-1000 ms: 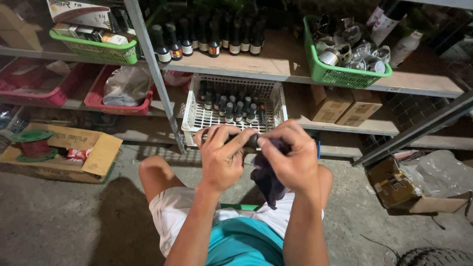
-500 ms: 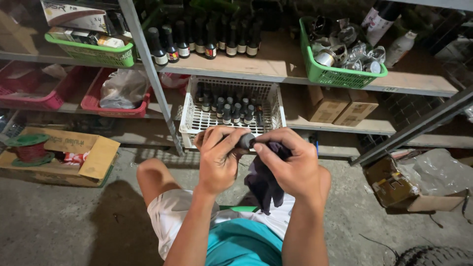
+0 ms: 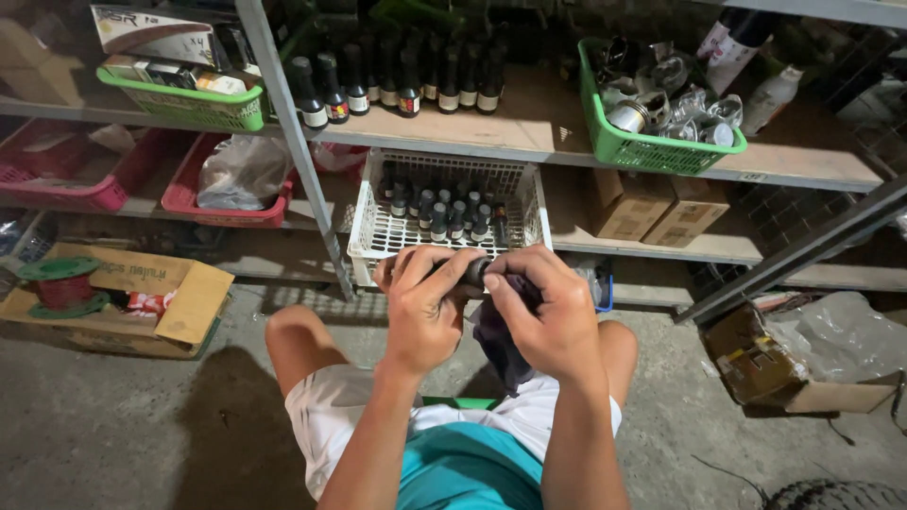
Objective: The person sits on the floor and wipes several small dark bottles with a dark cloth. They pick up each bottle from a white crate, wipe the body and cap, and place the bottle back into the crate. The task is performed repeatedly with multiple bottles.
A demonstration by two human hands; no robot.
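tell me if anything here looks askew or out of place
Nothing looks spilled or broken. The left hand and right hand hold a small dark bottle with a dark cloth. Only the white crate juts past the shelf edge.

Both forearms raised and drawn together before the knees, left hand [image 3: 427,307] and right hand [image 3: 548,312] curled closed, fingertips meeting, knuckles turned upward.
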